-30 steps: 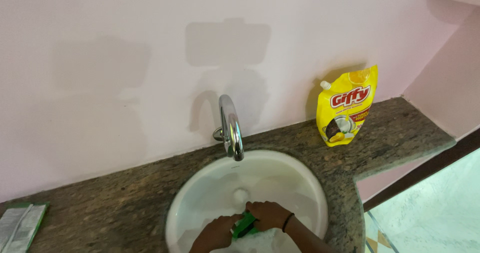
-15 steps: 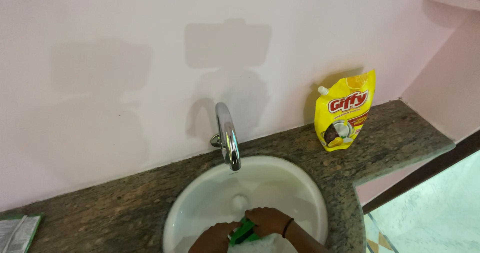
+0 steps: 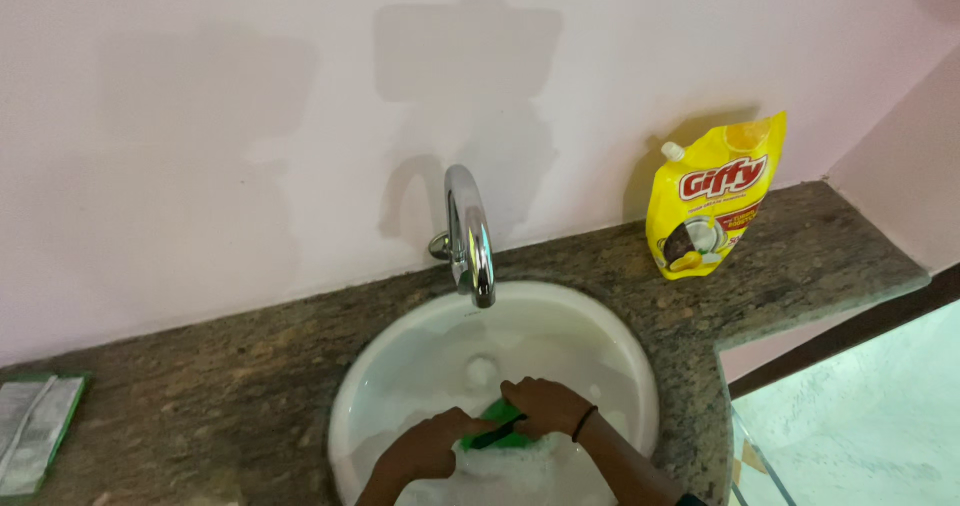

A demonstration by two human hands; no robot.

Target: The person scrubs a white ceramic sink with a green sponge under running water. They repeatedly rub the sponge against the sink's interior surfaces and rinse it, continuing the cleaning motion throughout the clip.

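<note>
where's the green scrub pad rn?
Head view, bottom centre: the green scrub pad is low in the white sink basin, pressed between the left hand and right hand, in foam below the chrome tap.

Both forearms are bare, with no sleeves showing. A thin dark band circles the wrist of the right hand; the left hand wears nothing.

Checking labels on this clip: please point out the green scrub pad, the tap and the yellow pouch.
green scrub pad [image 3: 497, 432], head view, visible green middle between the hands.
tap [image 3: 470, 231], head view, chrome spout.
yellow pouch [image 3: 712, 201], head view, front face.
</note>
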